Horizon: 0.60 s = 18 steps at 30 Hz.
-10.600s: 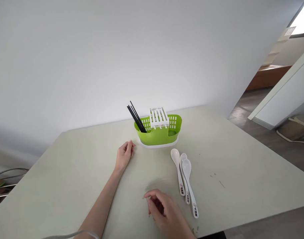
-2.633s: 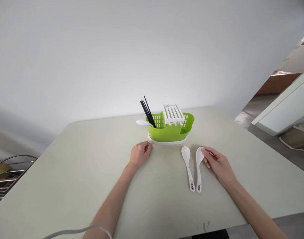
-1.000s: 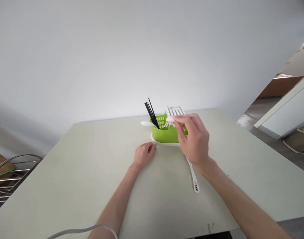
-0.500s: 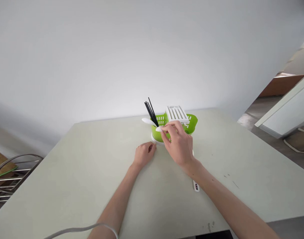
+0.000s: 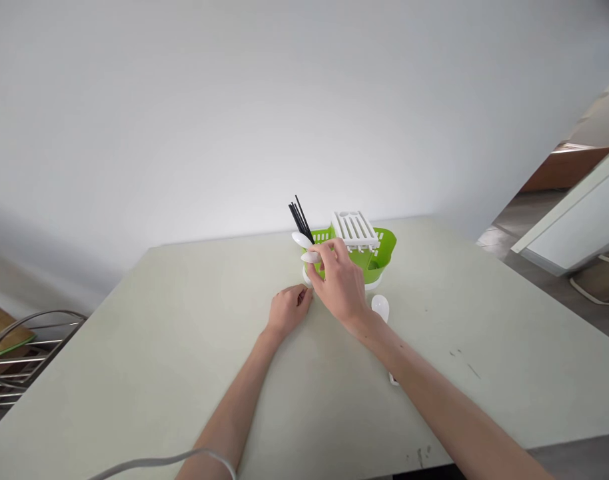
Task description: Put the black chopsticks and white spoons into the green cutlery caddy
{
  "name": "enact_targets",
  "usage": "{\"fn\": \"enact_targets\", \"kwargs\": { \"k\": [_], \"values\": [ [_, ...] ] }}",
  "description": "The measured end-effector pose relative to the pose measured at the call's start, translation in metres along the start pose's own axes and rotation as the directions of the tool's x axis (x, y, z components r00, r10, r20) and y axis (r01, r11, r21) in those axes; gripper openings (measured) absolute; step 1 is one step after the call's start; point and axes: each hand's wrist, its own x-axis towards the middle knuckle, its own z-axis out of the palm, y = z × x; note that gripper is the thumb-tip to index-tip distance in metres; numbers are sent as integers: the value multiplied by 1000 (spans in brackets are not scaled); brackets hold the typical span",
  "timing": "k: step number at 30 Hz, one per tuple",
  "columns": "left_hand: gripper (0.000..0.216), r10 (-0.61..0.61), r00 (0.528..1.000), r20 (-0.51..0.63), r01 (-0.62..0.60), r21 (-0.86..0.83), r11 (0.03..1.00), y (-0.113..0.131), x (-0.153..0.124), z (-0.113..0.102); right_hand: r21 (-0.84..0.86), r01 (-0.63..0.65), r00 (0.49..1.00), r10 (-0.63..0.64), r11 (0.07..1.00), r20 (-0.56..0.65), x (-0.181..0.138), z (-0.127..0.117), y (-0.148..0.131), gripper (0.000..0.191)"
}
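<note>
Pale grey-green tabletop (image 5: 134,373), blank white wall behind. Right hand (image 5: 340,287) pinches a white plastic soup spoon (image 5: 311,257) at the left end of the green slotted plastic cutlery caddy (image 5: 379,257), beside black chopsticks (image 5: 299,219) and a second white spoon (image 5: 301,239). Left hand (image 5: 287,310) rests loosely curled and empty at the caddy base. Advice: handle down, clear the chopsticks, brace the caddy.

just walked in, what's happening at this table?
A person is working with white spoons and a green cutlery caddy on a pale table. The right hand pinches a white spoon by its bowl end at the caddy's left compartment, next to the black chopsticks and another spoon already standing there. The left hand rests loosely curled on the table by the caddy's base. One last spoon lies on the table, partly hidden by the right forearm.
</note>
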Motion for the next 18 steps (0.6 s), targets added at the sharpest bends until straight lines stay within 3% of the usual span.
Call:
{"fn": "enact_targets", "kwargs": {
  "k": [4, 14, 18],
  "values": [
    [33, 6, 1000, -8, -6, 0, 1000, -1, 0, 1, -54, 0, 997, 5, 999, 82, 2, -1, 1, 27],
    [36, -14, 1000, 6, 14, -11, 1000, 0, 0, 0, -159, -11, 971, 48, 987, 234, 28, -17, -12, 20],
    [36, -15, 1000, 10, 15, -4, 1000, -1, 1, 0, -193, -35, 958, 88, 981, 273, 38, -17, -21, 33]
  ]
}}
